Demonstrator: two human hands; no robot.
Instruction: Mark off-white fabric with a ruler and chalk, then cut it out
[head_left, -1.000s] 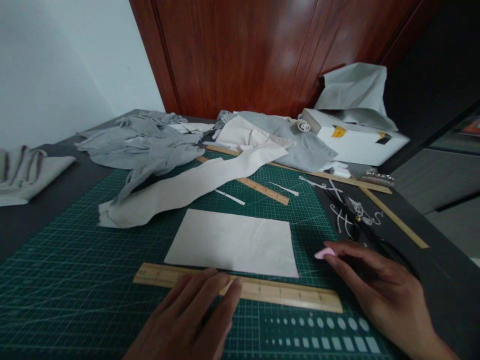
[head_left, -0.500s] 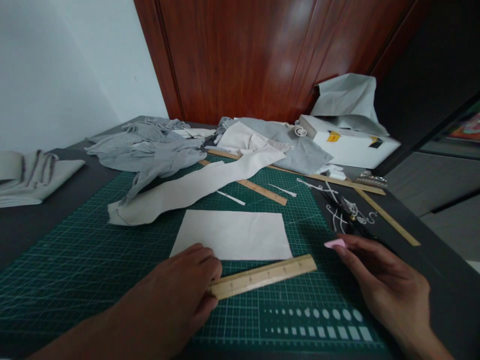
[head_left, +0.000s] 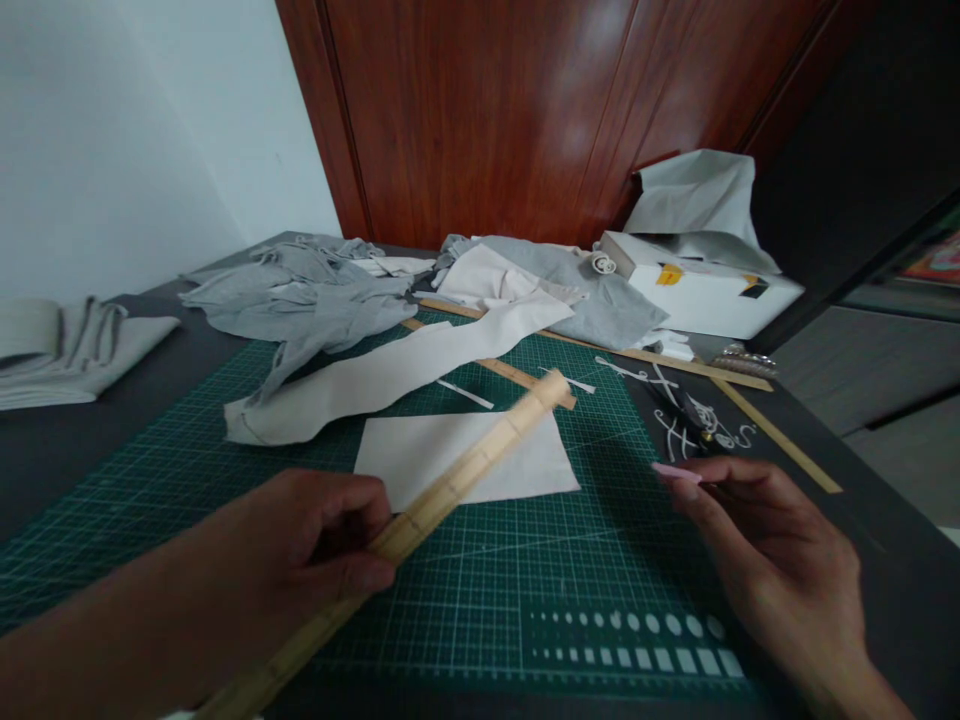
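My left hand (head_left: 330, 540) is closed around a wooden ruler (head_left: 469, 468), which slants up and to the right above the mat. Under the ruler's far half, a white fabric rectangle (head_left: 420, 450) lies on the green cutting mat (head_left: 480, 600), partly covered from view. Between thumb and fingertips, my right hand (head_left: 772, 560) pinches a small flat pink piece (head_left: 677, 473) that looks like tailor's chalk. Just beyond that hand lie black scissors (head_left: 694, 425), partly hidden by it, among white cord scraps (head_left: 664, 395).
A long white fabric strip (head_left: 360, 380) crosses the mat's far side, near grey cloth (head_left: 315, 290). More wooden rulers (head_left: 780, 440) lie at the back and right. A white box (head_left: 697, 290) stands at the back right; folded fabric (head_left: 97, 350) lies far left.
My left hand has moved left and swung the ruler from nearly level along the fabric's near edge to a steep slant over it. The fabric rectangle has turned slightly. My right hand has barely moved.
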